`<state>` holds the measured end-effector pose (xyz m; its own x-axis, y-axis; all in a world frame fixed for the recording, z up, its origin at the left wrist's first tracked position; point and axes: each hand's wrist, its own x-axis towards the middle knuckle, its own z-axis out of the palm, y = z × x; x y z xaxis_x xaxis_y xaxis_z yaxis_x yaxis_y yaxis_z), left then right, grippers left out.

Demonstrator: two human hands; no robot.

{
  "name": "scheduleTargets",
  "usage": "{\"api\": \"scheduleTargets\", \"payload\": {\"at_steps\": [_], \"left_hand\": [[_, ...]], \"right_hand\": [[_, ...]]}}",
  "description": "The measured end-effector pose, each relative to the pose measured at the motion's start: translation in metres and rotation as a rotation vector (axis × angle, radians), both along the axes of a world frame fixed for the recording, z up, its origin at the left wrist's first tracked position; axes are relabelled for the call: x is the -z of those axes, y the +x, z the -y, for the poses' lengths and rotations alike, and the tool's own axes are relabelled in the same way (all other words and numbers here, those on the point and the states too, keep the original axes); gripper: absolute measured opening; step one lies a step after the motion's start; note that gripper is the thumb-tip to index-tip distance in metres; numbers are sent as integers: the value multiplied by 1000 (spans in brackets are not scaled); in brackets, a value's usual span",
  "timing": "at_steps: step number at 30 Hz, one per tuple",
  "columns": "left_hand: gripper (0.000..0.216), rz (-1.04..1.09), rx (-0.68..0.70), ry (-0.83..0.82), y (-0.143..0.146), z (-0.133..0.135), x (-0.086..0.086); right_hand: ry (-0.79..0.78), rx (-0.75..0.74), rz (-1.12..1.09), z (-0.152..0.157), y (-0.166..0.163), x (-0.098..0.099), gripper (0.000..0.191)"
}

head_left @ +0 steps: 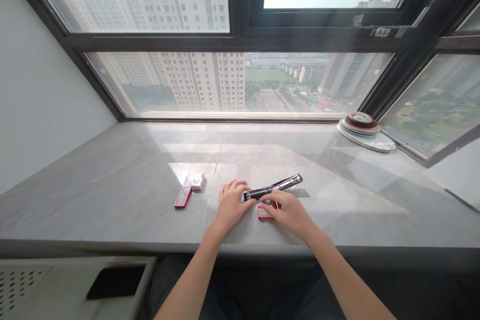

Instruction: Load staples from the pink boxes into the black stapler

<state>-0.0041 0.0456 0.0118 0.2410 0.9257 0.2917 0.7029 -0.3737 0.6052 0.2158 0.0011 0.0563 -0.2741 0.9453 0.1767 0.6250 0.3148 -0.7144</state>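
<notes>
A long black stapler [275,186] lies opened out on the grey stone sill, pointing up to the right. My left hand [231,203] rests on the sill with its fingers curled, its thumb against the stapler's near end. My right hand [287,208] pinches at the same end, and a small red box [262,213] shows under its fingers. Whether the right fingers hold the box or something smaller is hidden.
Left of my hands lie a red-and-white small box [195,180] and a flat red packet [182,197]. A stack of plates [364,130] sits at the sill's far right corner by the window. A white unit with a dark tray [112,282] stands below left.
</notes>
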Motion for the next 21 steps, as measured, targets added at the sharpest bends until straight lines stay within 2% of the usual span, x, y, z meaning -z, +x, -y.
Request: {"api": "scheduleTargets", "payload": {"at_steps": [2,5,11,14,18,21], "left_hand": [[24,9,1,5,2,13,3],[22,2,-10,6,2,26,4],[22,10,-2,3,0,27,1],[22,18,-6,0,0,27,1],[21,26,-3,2,1,27,2],[22,30,-1,5,0,27,3]], "right_hand": [[16,30,2,-8,-1,-1,23],[9,1,41,-21,-3,1,23],[-19,-83,118,-31,-6,2,23],[-30,-19,133,-26,-2,-1,29],[-59,154,169,-16,3,-3,20],[-115,121,88,-6,-3,0,20]]}}
